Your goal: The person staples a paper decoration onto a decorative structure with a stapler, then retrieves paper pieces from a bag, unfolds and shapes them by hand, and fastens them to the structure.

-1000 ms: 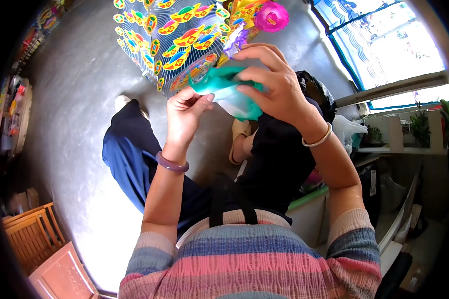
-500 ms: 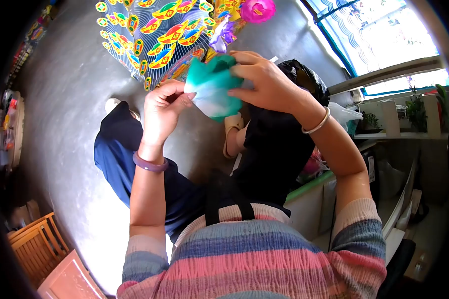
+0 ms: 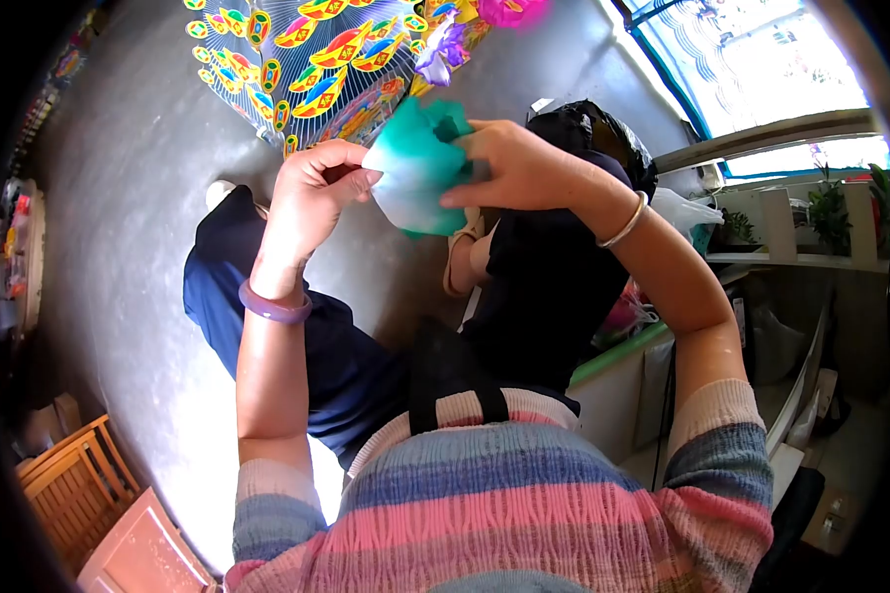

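A green and white artificial flower [image 3: 417, 168] with thin, ruffled petals is held up in front of me, over the floor. My left hand [image 3: 311, 198] pinches its pale base between thumb and forefinger. On the petals' right side, my right hand [image 3: 524, 168] curves its thumb and fingers round the edge; its fingertips are partly blurred. Just beyond the flower are a purple and white artificial flower [image 3: 442, 54] and a pink one [image 3: 509, 8], beside a shiny decorated paper piece [image 3: 316, 64] with colourful printed shapes.
A black plastic bag [image 3: 613, 138] stands past my right knee. On the right are a ledge [image 3: 801, 259] with potted plants and a bright window [image 3: 761, 69]. A wooden chair [image 3: 79, 474] is at lower left. Grey floor [image 3: 119, 227] extends along the left.
Both hands have shifted slightly left with the green and white flower. The right fingers have moved on the petals, and their shape has changed. The view has tilted a little.
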`<act>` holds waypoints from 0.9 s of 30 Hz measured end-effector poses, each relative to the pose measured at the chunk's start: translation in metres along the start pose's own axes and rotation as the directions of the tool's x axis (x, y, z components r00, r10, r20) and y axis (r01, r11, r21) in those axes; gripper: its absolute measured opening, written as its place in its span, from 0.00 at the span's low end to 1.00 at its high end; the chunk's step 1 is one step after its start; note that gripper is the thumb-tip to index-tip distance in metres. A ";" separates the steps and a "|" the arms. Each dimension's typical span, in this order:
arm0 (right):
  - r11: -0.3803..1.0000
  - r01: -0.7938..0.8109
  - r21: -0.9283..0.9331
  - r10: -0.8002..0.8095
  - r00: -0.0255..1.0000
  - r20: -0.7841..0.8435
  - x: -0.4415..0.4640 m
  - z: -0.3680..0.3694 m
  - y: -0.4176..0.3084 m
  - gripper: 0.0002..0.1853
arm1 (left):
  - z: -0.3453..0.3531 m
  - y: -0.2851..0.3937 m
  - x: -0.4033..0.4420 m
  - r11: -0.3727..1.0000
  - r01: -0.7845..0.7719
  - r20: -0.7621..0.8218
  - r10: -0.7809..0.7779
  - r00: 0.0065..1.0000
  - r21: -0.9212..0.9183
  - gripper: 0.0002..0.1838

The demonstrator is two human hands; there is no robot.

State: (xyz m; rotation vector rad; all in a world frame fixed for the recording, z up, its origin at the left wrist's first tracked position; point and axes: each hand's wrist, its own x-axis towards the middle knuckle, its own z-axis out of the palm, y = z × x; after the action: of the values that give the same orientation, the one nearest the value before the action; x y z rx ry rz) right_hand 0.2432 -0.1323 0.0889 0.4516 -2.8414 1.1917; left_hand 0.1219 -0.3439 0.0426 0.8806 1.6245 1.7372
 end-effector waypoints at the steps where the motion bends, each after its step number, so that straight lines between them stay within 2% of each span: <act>1: 0.996 -0.088 -0.020 0.089 0.992 0.084 -0.002 0.001 0.001 0.19 | 0.000 0.000 0.000 1.000 0.008 0.007 -0.008 1.000 0.011 0.06; 4: 0.992 -0.088 -0.088 0.098 0.987 0.125 -0.006 -0.005 0.007 0.20 | -0.004 -0.002 -0.001 0.999 0.034 0.017 -0.034 0.999 0.020 0.06; 7: 0.989 0.039 -0.140 -0.031 0.998 0.062 -0.003 -0.001 0.008 0.20 | 0.000 0.000 -0.001 0.997 0.069 0.028 -0.069 0.997 -0.022 0.05; 10: 0.927 -0.195 -0.320 0.273 0.936 0.220 -0.004 0.002 0.004 0.19 | 0.000 0.000 -0.001 0.999 0.046 0.038 -0.046 0.998 0.015 0.05; 13: 0.957 -0.096 -0.275 0.145 0.976 0.161 -0.004 -0.004 0.007 0.19 | 0.000 -0.001 -0.002 0.998 0.043 0.061 -0.045 0.997 0.039 0.05; 16: 0.967 -0.098 -0.237 0.121 0.989 0.086 -0.005 0.007 0.004 0.18 | 0.005 -0.003 -0.001 0.999 0.028 0.064 -0.030 0.997 0.021 0.05; 19: 0.938 -0.077 -0.338 0.131 0.982 0.139 -0.009 0.002 0.013 0.17 | -0.004 -0.005 -0.002 0.999 0.020 0.033 -0.021 0.999 0.041 0.04; 23: 0.938 -0.057 -0.342 0.111 0.984 0.140 -0.006 0.004 0.012 0.15 | 0.007 -0.007 -0.002 0.999 0.041 0.058 -0.040 0.998 -0.027 0.04; 27: 0.937 -0.079 -0.341 0.136 0.980 0.147 -0.006 0.002 0.009 0.14 | 0.002 -0.010 -0.002 0.997 -0.009 0.044 0.006 0.999 0.076 0.05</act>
State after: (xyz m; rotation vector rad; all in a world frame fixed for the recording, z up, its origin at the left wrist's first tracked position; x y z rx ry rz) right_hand 0.2468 -0.1264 0.0802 0.3989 -3.1640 0.6836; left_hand 0.1250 -0.3434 0.0328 0.9555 1.6693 1.6592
